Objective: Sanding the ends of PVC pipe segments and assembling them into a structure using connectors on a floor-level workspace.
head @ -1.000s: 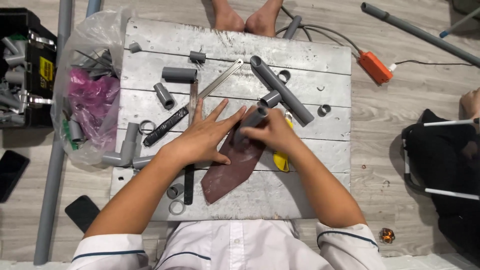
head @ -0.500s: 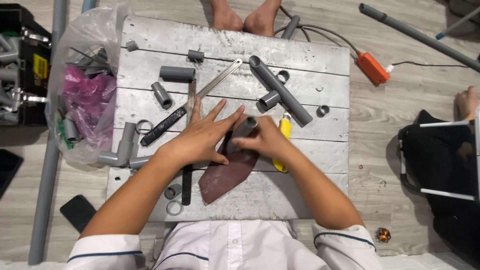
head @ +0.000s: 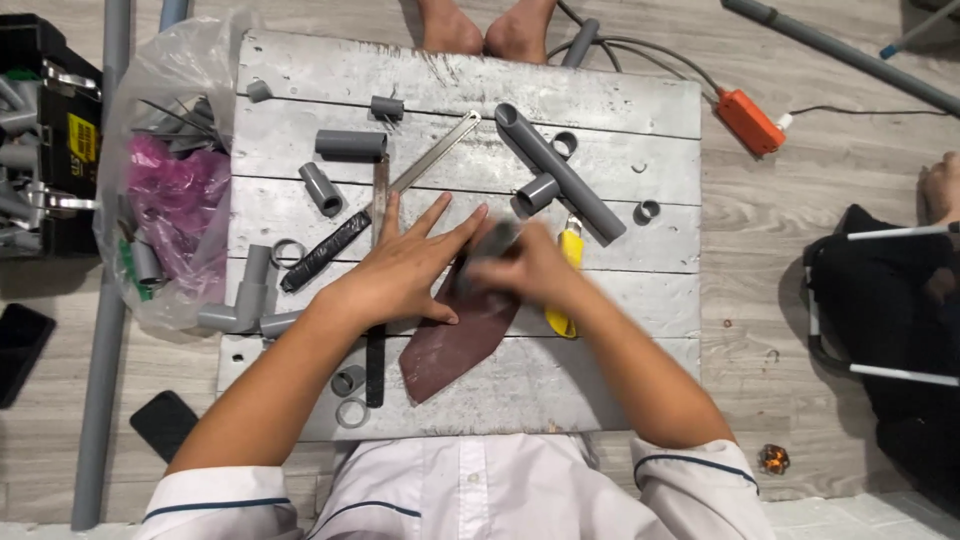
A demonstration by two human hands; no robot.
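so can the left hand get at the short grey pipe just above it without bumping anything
Probably yes. The left hand lies flat on the sandpaper, and the short pipe lies up and to its left. Only the metal ruler and black file lie near that path, both flat on the board.

The left hand (head: 400, 275) lies flat with fingers spread, pinning a sheet of dark red sandpaper (head: 455, 340) to the grey plank worktop (head: 600, 380). The right hand (head: 530, 268), blurred, grips a short grey pipe piece (head: 492, 240) against the sandpaper. A yellow-handled tool (head: 567, 280) lies just beside it, under a long grey pipe (head: 560, 172).
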